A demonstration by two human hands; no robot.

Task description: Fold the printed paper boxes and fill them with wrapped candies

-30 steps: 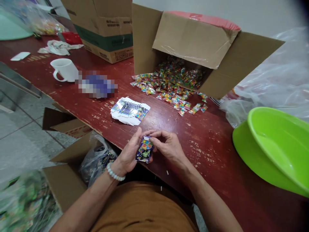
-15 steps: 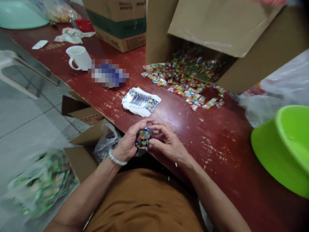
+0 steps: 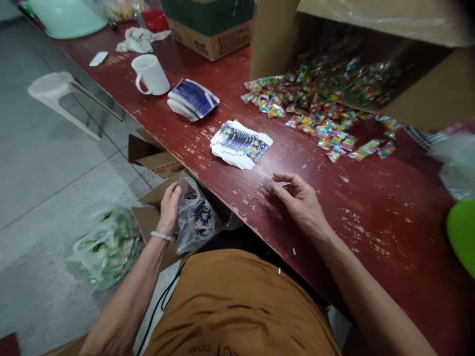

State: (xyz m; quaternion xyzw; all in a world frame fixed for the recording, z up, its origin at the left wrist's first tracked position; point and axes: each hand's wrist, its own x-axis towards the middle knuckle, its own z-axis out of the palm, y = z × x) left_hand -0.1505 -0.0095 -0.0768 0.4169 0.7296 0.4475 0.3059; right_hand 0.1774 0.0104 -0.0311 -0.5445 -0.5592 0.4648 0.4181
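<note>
My left hand (image 3: 170, 207), with a pale bead bracelet at the wrist, is below the table edge at a clear plastic bag (image 3: 193, 232). Its fingers are curled at the bag's rim and look closed on the plastic. Inside the bag are several small dark printed boxes (image 3: 202, 217). My right hand (image 3: 297, 198) hovers over the table's front edge, thumb and fingers apart, holding nothing. Beyond it lies a fanned stack of flat printed cartons (image 3: 241, 146). Small wrapped candies (image 3: 315, 118) spill from a large cardboard box (image 3: 272, 42) tipped toward me.
On the red table (image 3: 315, 178) are a white mug (image 3: 152, 76), a purple printed pile (image 3: 195, 99), a crumpled cloth (image 3: 139, 39) and a green basin (image 3: 462, 237). A white stool (image 3: 55, 89) and a bag of green packets (image 3: 107, 247) are on the floor at left.
My hands have parted; the small printed box they held is no longer seen in them. My left hand went down left to the plastic bag, my right stayed over the table. The view swung right.
</note>
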